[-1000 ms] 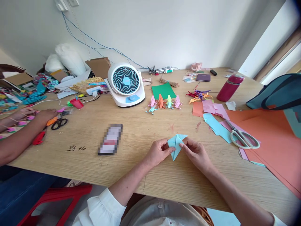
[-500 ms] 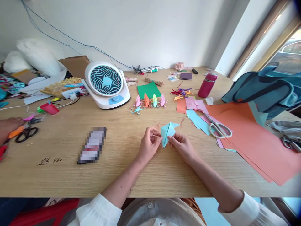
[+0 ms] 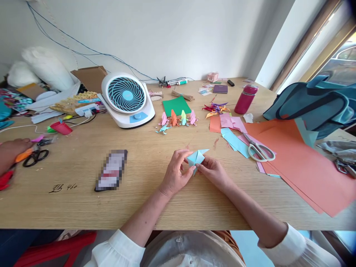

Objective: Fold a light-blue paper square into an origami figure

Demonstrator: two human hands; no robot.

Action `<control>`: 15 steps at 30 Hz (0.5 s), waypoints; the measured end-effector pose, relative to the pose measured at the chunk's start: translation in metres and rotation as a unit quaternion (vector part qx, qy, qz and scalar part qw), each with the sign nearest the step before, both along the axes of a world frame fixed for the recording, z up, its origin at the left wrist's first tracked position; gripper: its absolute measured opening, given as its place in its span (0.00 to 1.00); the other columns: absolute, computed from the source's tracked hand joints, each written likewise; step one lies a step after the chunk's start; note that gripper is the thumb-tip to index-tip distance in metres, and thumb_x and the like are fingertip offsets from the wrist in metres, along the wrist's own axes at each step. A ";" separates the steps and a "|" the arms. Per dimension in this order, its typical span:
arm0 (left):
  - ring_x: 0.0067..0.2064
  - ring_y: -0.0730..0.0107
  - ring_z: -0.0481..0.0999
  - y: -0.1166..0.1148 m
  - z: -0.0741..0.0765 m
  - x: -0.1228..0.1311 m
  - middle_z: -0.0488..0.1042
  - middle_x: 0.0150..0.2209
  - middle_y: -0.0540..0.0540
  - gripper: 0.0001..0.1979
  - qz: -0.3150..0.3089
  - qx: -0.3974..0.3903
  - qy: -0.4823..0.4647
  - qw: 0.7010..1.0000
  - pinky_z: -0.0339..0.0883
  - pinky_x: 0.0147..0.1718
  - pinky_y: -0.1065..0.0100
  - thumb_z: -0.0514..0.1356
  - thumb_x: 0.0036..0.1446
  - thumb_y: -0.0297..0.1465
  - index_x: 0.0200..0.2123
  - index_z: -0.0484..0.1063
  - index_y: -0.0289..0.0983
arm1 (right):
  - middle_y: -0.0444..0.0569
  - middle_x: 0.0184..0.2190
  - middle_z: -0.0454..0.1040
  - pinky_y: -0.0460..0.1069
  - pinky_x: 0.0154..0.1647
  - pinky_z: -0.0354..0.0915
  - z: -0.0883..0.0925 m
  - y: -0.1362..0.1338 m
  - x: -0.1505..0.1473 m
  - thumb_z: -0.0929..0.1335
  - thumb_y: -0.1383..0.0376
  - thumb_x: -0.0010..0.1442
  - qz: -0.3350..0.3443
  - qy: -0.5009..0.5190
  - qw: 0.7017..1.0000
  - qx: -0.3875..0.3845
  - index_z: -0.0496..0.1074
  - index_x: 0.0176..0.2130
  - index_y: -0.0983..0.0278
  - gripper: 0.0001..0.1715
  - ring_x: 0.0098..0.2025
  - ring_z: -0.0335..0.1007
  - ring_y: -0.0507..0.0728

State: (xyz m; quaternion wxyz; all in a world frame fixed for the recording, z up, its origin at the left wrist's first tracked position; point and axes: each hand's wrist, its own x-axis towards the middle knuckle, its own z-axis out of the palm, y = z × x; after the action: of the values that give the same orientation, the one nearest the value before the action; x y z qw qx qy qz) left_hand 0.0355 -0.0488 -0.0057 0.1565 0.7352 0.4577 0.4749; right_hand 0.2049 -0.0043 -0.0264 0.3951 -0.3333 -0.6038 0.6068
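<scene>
A light blue folded paper piece (image 3: pixel 196 157) with pointed flaps is held just above the wooden table (image 3: pixel 167 211). My left hand (image 3: pixel 178 168) grips its left side, thumb pressed near the lower middle. On its right side, my right hand (image 3: pixel 213 170) pinches the paper between thumb and fingers. The two thumbs nearly meet at the lower fold, and parts of the fingers behind the paper are hidden. Beyond my hands, several small origami figures (image 3: pixel 174 118) in pink, orange and green stand in a row, with a light blue one (image 3: pixel 163 128) in front.
White-handled scissors (image 3: pixel 260 152) rest on coloured paper strips at right, beside large orange sheets (image 3: pixel 303 170). A phone (image 3: pixel 111 170) lies to the left. A fan (image 3: pixel 128 98), a green sheet (image 3: pixel 176 106) and a red bottle (image 3: pixel 246 99) stand farther back. Another person's hand (image 3: pixel 13 152) is at far left.
The blue paper has tilted, its lower point now looking shorter and its top lower. My left fingers have come over its upper left edge, and both thumbs have drawn together at the lower fold.
</scene>
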 end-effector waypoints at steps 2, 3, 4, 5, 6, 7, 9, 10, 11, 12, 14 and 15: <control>0.43 0.66 0.72 -0.001 0.001 0.001 0.66 0.55 0.39 0.23 0.008 0.007 0.006 1.000 0.68 0.28 0.74 0.63 0.56 0.26 0.54 0.65 0.40 | 0.44 0.29 0.72 0.49 0.31 0.65 -0.003 -0.001 -0.001 0.73 0.48 0.55 0.005 0.008 1.000 0.001 0.69 0.34 0.62 0.21 0.29 0.68 0.54; 0.44 0.66 0.72 -0.001 0.001 0.001 0.66 0.56 0.39 0.24 0.014 0.012 0.010 1.000 0.68 0.28 0.74 0.64 0.55 0.26 0.54 0.64 0.40 | 0.44 0.29 0.72 0.48 0.31 0.65 -0.004 -0.001 -0.001 0.73 0.49 0.56 0.005 0.012 1.000 0.001 0.69 0.35 0.62 0.20 0.29 0.67 0.53; 0.45 0.65 0.72 -0.002 0.001 0.001 0.65 0.56 0.39 0.24 0.021 0.016 0.013 1.000 0.69 0.28 0.74 0.65 0.55 0.26 0.54 0.64 0.40 | 0.44 0.28 0.71 0.48 0.31 0.65 -0.006 -0.001 -0.002 0.73 0.50 0.56 0.005 0.016 1.000 0.001 0.68 0.35 0.62 0.19 0.29 0.67 0.53; 0.45 0.66 0.72 -0.001 0.001 0.002 0.65 0.56 0.39 0.24 0.028 0.020 0.015 0.999 0.69 0.29 0.74 0.65 0.55 0.26 0.55 0.64 0.40 | 0.44 0.28 0.71 0.48 0.30 0.64 -0.007 -0.001 -0.002 0.72 0.50 0.57 0.005 0.019 1.000 0.001 0.68 0.35 0.61 0.19 0.29 0.67 0.53; 0.45 0.66 0.72 -0.001 0.000 0.002 0.65 0.56 0.39 0.23 0.033 0.023 0.016 0.999 0.69 0.29 0.74 0.64 0.56 0.25 0.54 0.65 0.40 | 0.44 0.28 0.72 0.48 0.30 0.64 -0.008 -0.001 -0.002 0.72 0.51 0.57 0.004 0.021 1.000 0.001 0.68 0.35 0.61 0.18 0.29 0.67 0.53; 0.44 0.68 0.73 -0.001 0.000 0.001 0.66 0.56 0.40 0.20 0.035 0.024 0.018 0.999 0.69 0.29 0.74 0.62 0.57 0.24 0.52 0.66 0.40 | 0.44 0.29 0.72 0.48 0.30 0.65 -0.008 -0.002 -0.003 0.73 0.51 0.57 0.003 0.023 1.000 0.001 0.68 0.35 0.61 0.18 0.29 0.67 0.53; 0.41 0.71 0.73 0.000 -0.001 0.001 0.66 0.54 0.41 0.16 0.031 0.024 0.018 0.999 0.70 0.29 0.75 0.59 0.58 0.21 0.49 0.68 0.39 | 0.44 0.29 0.72 0.48 0.31 0.66 -0.006 -0.002 -0.004 0.73 0.51 0.56 0.001 0.024 1.000 -0.002 0.69 0.36 0.61 0.18 0.29 0.68 0.53; 0.41 0.72 0.73 0.001 -0.001 0.001 0.67 0.53 0.41 0.15 0.026 0.024 0.017 0.999 0.70 0.29 0.75 0.58 0.58 0.20 0.48 0.69 0.39 | 0.44 0.29 0.72 0.49 0.31 0.67 -0.005 -0.002 -0.004 0.73 0.51 0.55 -0.001 0.024 1.000 -0.003 0.69 0.36 0.61 0.19 0.29 0.68 0.53; 0.41 0.72 0.74 0.001 -0.001 0.000 0.68 0.53 0.42 0.15 0.021 0.024 0.014 0.999 0.71 0.31 0.74 0.57 0.58 0.20 0.47 0.69 0.39 | 0.44 0.29 0.72 0.49 0.31 0.67 -0.004 -0.002 -0.005 0.73 0.51 0.55 -0.003 0.024 1.000 -0.005 0.69 0.35 0.61 0.19 0.28 0.68 0.53; 0.43 0.71 0.74 0.001 -0.001 0.000 0.68 0.52 0.42 0.15 0.018 0.026 0.009 0.999 0.72 0.33 0.74 0.56 0.59 0.19 0.47 0.69 0.39 | 0.44 0.29 0.72 0.50 0.31 0.68 -0.003 -0.002 -0.005 0.74 0.50 0.54 -0.005 0.025 1.000 -0.006 0.69 0.35 0.61 0.19 0.28 0.69 0.53; 0.47 0.69 0.73 0.001 -0.001 0.000 0.70 0.50 0.42 0.15 0.018 0.029 -0.008 0.999 0.74 0.35 0.73 0.55 0.59 0.19 0.47 0.70 0.39 | 0.44 0.28 0.73 0.51 0.32 0.69 -0.002 -0.001 -0.006 0.73 0.50 0.54 -0.011 0.026 1.000 -0.009 0.69 0.35 0.61 0.20 0.27 0.69 0.53; 0.48 0.68 0.73 0.001 0.000 0.001 0.70 0.50 0.42 0.15 0.018 0.029 -0.016 0.999 0.74 0.36 0.73 0.55 0.59 0.19 0.47 0.70 0.38 | 0.44 0.29 0.73 0.51 0.33 0.69 -0.002 -0.001 -0.006 0.73 0.50 0.54 -0.015 0.027 0.999 -0.010 0.68 0.35 0.61 0.20 0.28 0.70 0.54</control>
State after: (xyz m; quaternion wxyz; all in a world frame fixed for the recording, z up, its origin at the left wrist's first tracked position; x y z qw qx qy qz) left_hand 0.0361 -0.0474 -0.0060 0.1332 0.7234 0.4544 0.5025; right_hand 0.1988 -0.0054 -0.0281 0.4166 -0.3296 -0.5819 0.6158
